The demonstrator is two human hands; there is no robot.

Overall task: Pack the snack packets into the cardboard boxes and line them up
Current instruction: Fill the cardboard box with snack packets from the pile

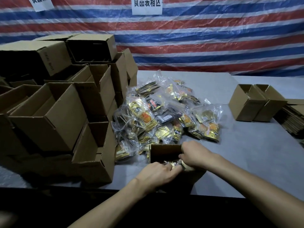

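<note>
Here, cardboard boxes [57, 112] stack at frame left; snack packets [161, 116] heap at centre. In the open box [164, 151], lower centre, left hand [156, 175] and right hand [195, 155] curl fingers around gold packets [176, 162], apparently mid-packing. Next probably calls for settling them flat.

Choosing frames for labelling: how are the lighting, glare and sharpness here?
Head view: dim overall, stacked boxes at left in deep shadow, foreground below the table nearly black; head view: glare on the clear bags of the snack pile; head view: the left hand and right hand are slightly soft, blurring the packets they grip; the wide lens bends the striped tarp.
</note>
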